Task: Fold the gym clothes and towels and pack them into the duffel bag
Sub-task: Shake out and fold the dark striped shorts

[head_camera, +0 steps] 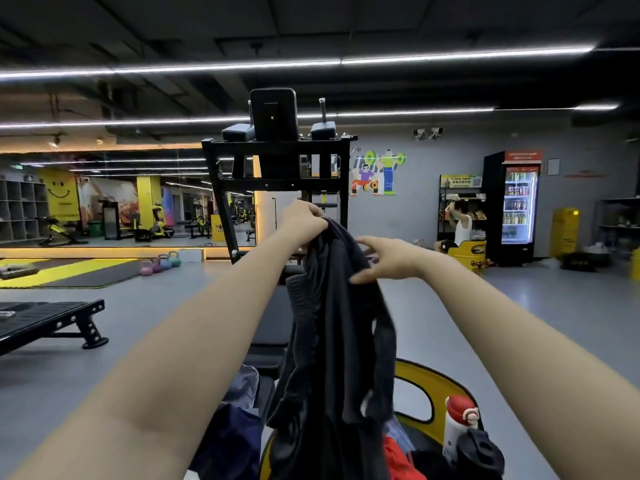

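Observation:
A black gym garment (332,341) hangs in front of me, held up at arm's length. My left hand (304,220) grips its top edge in a fist. My right hand (384,259) touches the cloth just below and to the right, fingers mostly straight and spread over the fabric. Under the garment lie more clothes: a dark blue piece (235,431), a grey-blue piece (244,382) and a red piece (398,459). A yellow and black rim (433,386), possibly the duffel bag, curves at the lower right.
A white bottle with a red cap (457,424) and a black bottle (479,452) stand at the lower right. A black bench (273,320) stretches ahead toward a black rack (277,174). Another bench (45,320) is at the left. A person (460,226) sits far right.

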A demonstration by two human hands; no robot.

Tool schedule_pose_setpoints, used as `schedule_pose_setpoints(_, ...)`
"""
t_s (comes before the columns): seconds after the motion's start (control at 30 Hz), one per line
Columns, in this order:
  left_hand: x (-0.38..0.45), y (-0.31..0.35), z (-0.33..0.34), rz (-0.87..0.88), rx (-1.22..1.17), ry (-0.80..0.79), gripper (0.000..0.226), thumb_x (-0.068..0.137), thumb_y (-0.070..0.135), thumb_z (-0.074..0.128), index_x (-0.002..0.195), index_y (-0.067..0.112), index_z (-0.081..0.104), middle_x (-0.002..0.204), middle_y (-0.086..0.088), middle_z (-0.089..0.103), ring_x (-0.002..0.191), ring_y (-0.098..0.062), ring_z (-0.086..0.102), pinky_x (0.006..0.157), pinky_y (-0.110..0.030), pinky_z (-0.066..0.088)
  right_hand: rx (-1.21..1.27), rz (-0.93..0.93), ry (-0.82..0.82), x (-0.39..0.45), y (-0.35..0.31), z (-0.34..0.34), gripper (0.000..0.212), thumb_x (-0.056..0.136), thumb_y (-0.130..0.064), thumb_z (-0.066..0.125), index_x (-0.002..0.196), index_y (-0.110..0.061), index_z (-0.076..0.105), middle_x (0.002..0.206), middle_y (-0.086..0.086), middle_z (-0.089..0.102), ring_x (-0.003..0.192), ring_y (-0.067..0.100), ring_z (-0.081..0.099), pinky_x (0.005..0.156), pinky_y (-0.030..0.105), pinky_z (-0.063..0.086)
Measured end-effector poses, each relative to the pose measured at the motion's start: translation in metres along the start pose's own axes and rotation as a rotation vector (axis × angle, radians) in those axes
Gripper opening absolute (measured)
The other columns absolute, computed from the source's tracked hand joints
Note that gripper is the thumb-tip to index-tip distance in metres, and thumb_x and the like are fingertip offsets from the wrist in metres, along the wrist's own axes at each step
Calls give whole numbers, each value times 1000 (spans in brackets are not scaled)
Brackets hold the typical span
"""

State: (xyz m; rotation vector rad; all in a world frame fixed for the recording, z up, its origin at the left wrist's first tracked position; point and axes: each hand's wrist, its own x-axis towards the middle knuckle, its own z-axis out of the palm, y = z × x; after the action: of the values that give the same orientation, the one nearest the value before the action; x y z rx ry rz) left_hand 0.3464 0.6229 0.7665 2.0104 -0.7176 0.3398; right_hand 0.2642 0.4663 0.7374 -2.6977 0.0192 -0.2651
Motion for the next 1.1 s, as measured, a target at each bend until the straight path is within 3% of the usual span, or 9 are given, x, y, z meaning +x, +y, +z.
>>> schedule_pose_setpoints(0.1, -2, 4, 9, 16, -56, -41, 16, 91, 6, 51, 93, 10, 66, 95, -12, 63, 91, -26, 60, 61, -32, 55, 147, -58, 169, 8, -5, 11, 65, 82, -40, 72, 138, -22, 45, 124, 1, 56, 113, 19, 53, 90, 29, 47)
schedule_pose_setpoints(0.23, -3, -1, 14, 35, -133, -88, 9, 90, 8, 56, 90, 13, 63, 100, -12, 63, 98, -26, 61, 74, -35, 56, 258, -75, 366, 11, -9, 14, 22, 86, -18, 70, 106, -11, 67, 89, 3, 63, 79, 12, 58, 59, 15, 42)
schedule_pose_setpoints(0.3, -8, -11, 13, 12, -208, -171, 3, 90, 12, 60, 91, 15, 59, 99, -9, 61, 100, -26, 60, 78, -33, 54, 286, -45, 429, 12, -6, 12, 15, 87, -12, 67, 102, -10, 69, 86, 6, 63, 78, 15, 56, 58, 18, 42)
schedule_pose_setpoints(0.37, -15, -27, 11, -17, -213, -317, 24, 87, 22, 67, 107, 12, 57, 106, -9, 60, 102, -25, 60, 82, -34, 53, 333, -17, 467, 10, -3, 12, 11, 87, -10, 66, 98, -10, 70, 85, 7, 63, 79, 17, 55, 56, 20, 39)
schedule_pose_setpoints(0.5, -24, -60, 16, -34, 74, -468, 35, 84, 14, 68, 116, 15, 53, 115, -10, 59, 95, -21, 60, 81, -34, 54, 279, -16, 511, 4, 5, 9, 6, 91, -9, 61, 90, -14, 66, 78, 2, 58, 73, 13, 51, 53, 15, 32)
schedule_pose_setpoints(0.7, -14, -62, 16, -20, -170, -124, 11, 88, 4, 60, 96, 11, 58, 101, -12, 62, 80, -19, 62, 65, -23, 57, 156, 43, 478, -8, 23, 1, 21, 92, -13, 60, 112, -9, 65, 99, 8, 64, 86, 18, 51, 65, 22, 36)
schedule_pose_setpoints(0.77, -5, -53, 17, -18, -286, -68, 9, 88, 6, 62, 95, 11, 59, 101, -11, 63, 95, -26, 64, 84, -37, 56, 162, 57, 466, -12, 27, 0, 27, 91, -17, 61, 118, -10, 61, 109, 10, 64, 92, 20, 52, 76, 23, 36)
schedule_pose_setpoints(0.97, -1, -14, 34, 61, -329, -28, 23, 90, 12, 62, 113, 9, 57, 114, -10, 63, 108, -26, 60, 96, -43, 50, 319, 76, 342, -17, 32, -6, 51, 84, -8, 67, 131, -15, 48, 123, 8, 58, 114, 27, 54, 97, 37, 45)
schedule_pose_setpoints(1.1, -2, 8, 41, 145, -259, -107, 15, 90, 11, 62, 105, 14, 58, 104, -10, 65, 99, -25, 62, 79, -35, 56, 551, -41, 236, -23, 30, -16, 58, 85, -19, 71, 134, -20, 41, 127, 5, 51, 116, 24, 52, 103, 39, 44)
